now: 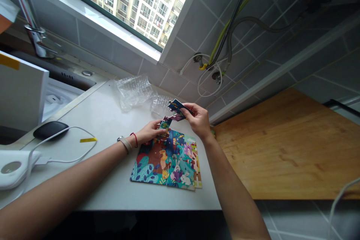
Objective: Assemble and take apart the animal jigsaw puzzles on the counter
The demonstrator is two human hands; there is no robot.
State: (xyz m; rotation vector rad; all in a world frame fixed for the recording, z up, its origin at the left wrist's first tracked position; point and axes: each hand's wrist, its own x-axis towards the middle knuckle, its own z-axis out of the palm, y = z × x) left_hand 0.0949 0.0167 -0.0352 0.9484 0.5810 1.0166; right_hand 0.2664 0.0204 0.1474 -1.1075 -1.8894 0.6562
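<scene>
A colourful jigsaw puzzle (pixel 152 161) with rabbits and plants lies partly assembled on the white counter, over another printed sheet or board (pixel 199 180) that sticks out on its right. Above the puzzle's far edge, my left hand (pixel 153 130) is closed on a small puzzle piece (pixel 164 124). My right hand (pixel 198 118), a little higher and to the right, pinches dark blue puzzle pieces (pixel 177 105). The pieces in the two hands overlap in view; whether they are joined I cannot tell.
Crumpled clear plastic wrapping (pixel 135 92) lies behind the hands. Left are a black mouse (pixel 50 130), a white charger (pixel 15 168) with a cable, and a sink with a tap (pixel 39 41). A wooden board (pixel 295 150) is at right; cables (pixel 229 33) hang on the tiled wall.
</scene>
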